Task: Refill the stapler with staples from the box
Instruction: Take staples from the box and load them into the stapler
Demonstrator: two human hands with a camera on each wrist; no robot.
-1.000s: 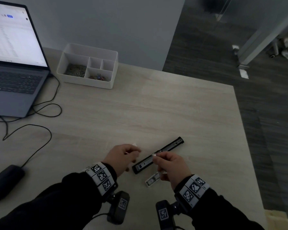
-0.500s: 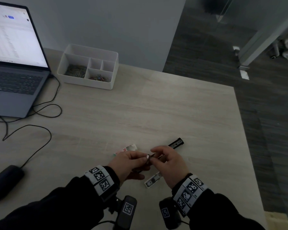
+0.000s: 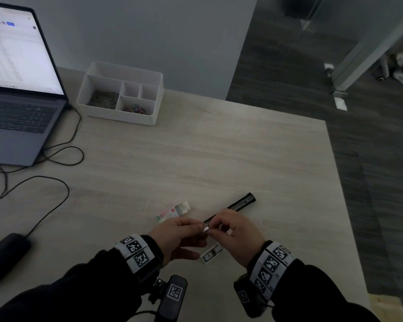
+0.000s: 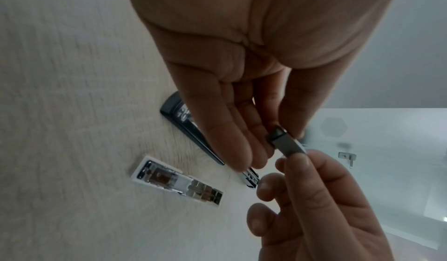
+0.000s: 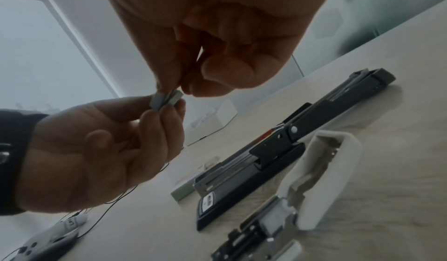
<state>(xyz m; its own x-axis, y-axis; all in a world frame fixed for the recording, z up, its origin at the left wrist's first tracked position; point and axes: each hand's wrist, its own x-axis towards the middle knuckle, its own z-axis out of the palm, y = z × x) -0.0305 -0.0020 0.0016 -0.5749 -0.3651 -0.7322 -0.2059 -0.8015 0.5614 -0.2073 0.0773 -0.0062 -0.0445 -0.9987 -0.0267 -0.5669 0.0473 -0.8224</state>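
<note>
pale wood-grain surface (image 3: 219, 147) fills the scene, with a grey wall behind it and dark floor off to the right. both hands meet above its near part on one strip of staples (image 4: 289, 144): the left hand (image 3: 177, 235) pinches one end between thumb and fingertips, and the right hand (image 3: 236, 231) pinches the other end, its remaining fingers curled under. directly below and just beyond that shared grip lies the long black stapler (image 5: 278, 144), opened out flat on the surface, its far end reaching up and right past the right hand. just on the near side of the grip lies a small white stapler (image 4: 176, 181), also opened. a little beyond the left hand rests the staple box (image 3: 175, 211), flap open. far to the left of the grip stand an open laptop (image 3: 16, 89), a white desk organiser (image 3: 123, 94), black cables and a dark mouse (image 3: 5, 254).
</note>
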